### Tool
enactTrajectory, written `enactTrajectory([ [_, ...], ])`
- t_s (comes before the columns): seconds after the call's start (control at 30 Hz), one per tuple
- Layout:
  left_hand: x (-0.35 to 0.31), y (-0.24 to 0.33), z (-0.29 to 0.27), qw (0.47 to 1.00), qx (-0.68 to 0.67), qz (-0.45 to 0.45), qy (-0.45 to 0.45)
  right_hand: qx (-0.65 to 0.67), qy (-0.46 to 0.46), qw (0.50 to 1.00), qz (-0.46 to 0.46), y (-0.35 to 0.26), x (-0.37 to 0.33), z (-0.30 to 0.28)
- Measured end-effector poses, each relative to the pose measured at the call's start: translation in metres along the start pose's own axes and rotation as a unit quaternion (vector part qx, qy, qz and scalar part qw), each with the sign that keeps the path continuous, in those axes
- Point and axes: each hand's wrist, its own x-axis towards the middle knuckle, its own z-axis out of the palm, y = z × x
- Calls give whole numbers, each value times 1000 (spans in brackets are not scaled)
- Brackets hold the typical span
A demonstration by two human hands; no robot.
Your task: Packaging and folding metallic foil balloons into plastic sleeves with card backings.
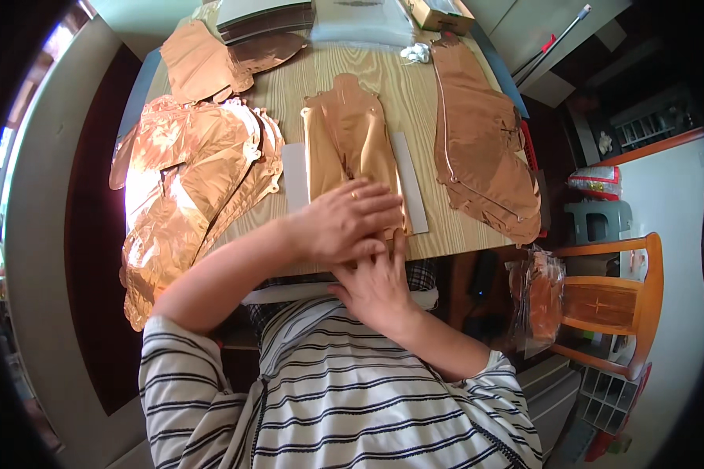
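1. Head view: the foil (338, 121) lies at the middle of the worktop (413, 109), toward the near edge, over a pale board (408, 184).
2. The left hand (344, 221) lies flat across the foil's near end, fingers extended and close together.
3. The right hand (377, 283) is just nearer, touching the left; its fingertips are partly hidden, so I cannot tell whether they pinch.
4. Foil piles flank them: left pile (181, 184), right pile (477, 133).

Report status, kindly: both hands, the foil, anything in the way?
Left hand on middle copper foil; right hand at its near end. Pale board showing both sides. Hands partly hiding near end.
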Motion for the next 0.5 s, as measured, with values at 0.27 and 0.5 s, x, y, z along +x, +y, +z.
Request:
enactTrajectory([
  [0.27, 6, -161, -18, 950, 256, -176, -27, 1, 38, 999, -11, -5, 7, -13],
  [0.5, 22, -56, -23, 943, 232, -229, -64, 5, 44, 999, -11, -5, 10, -23],
])
